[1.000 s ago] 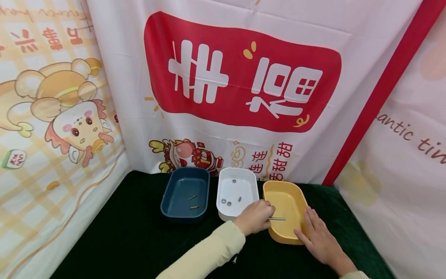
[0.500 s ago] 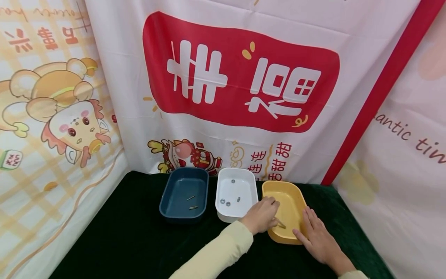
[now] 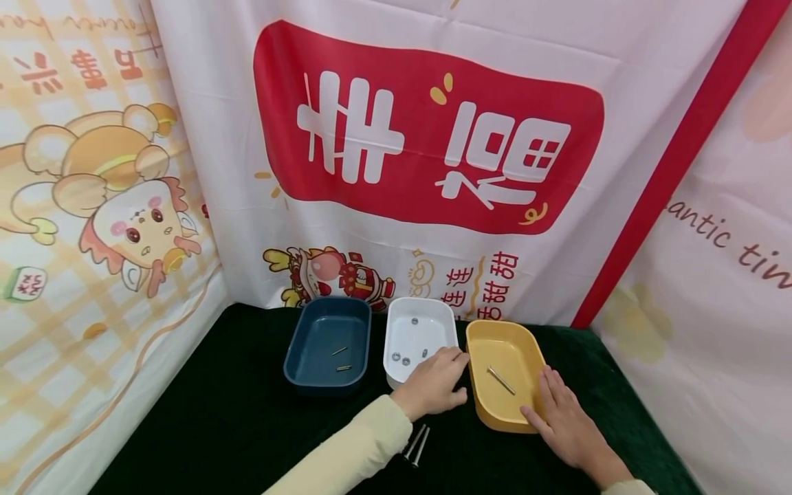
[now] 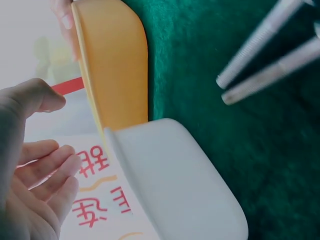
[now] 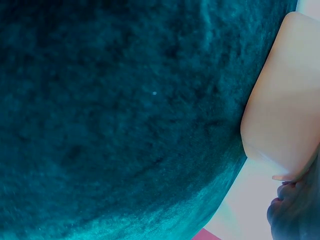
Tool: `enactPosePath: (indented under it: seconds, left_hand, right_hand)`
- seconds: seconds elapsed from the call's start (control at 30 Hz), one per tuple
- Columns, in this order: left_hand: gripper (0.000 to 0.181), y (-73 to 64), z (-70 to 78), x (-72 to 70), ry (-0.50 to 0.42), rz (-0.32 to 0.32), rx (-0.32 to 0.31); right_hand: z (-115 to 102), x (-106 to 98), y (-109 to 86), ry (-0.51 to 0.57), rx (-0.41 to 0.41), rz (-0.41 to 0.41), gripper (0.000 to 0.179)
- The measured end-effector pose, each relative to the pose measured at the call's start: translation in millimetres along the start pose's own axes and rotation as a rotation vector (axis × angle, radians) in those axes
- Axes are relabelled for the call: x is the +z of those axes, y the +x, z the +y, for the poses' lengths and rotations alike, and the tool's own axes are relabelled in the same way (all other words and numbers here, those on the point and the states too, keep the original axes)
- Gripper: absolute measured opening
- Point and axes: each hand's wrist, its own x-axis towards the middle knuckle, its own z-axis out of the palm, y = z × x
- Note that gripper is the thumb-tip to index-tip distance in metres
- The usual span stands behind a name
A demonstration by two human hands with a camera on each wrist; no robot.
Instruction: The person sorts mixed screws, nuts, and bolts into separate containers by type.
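Note:
A long metal bolt [image 3: 501, 380] lies slantwise in the yellow tray [image 3: 495, 337]. My left hand [image 3: 431, 385] is over the near right corner of the white tray [image 3: 396, 316], holding nothing. In the left wrist view its thumb and fingers [image 4: 62, 167] are apart and loosely bent. My right hand [image 3: 572, 423] rests against the right side of the yellow tray, fingers extended along the rim. Two more bolts [image 3: 421, 447] lie side by side on the dark green cloth, just below my left wrist; the left wrist view shows their threaded shanks [image 4: 272, 75].
Several small nuts [image 3: 405, 361] are in the white tray. To its left stands a blue tray [image 3: 297, 344] with two thin metal pieces [image 3: 344, 368] inside. Green cloth [image 3: 204, 412] covers the table, and printed fabric [image 3: 433, 261] hangs behind the trays.
My left hand has lowered the bolt it held into the yellow tray, let go, and moved back left. The right hand has stayed at the tray's side.

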Motion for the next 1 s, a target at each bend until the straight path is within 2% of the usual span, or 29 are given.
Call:
enactPosePath:
  seconds: [0.13,0.27,0.63,0.83,1.0]
  left_hand:
    - [0.054,-15.4,-7.1,-10.4,-0.011,-0.026,-0.023]
    - [0.054,-29.7,-14.2,-19.2,-0.026,-0.042,-0.017]
    - [0.052,-65.6,-24.1,-33.2,-0.076,-0.16,-0.009]
    - [0.045,-82.1,-25.2,-33.7,-0.092,-0.226,-0.012]
    - [0.046,-95.7,-29.2,-24.6,-0.122,-0.277,-0.039]
  right_hand:
    - [0.1,-0.3,0.0,0.0,0.001,-0.003,0.097]
    - [0.3,-0.1,0.1,-0.005,0.004,-0.009,0.097]
    - [-1.2,-1.2,-0.1,0.007,0.01,-0.021,0.098]
    - [-1.7,-2.0,0.0,0.002,0.008,-0.018,0.097]
    - [-1.9,-1.7,-0.5,-0.009,0.007,-0.019,0.097]
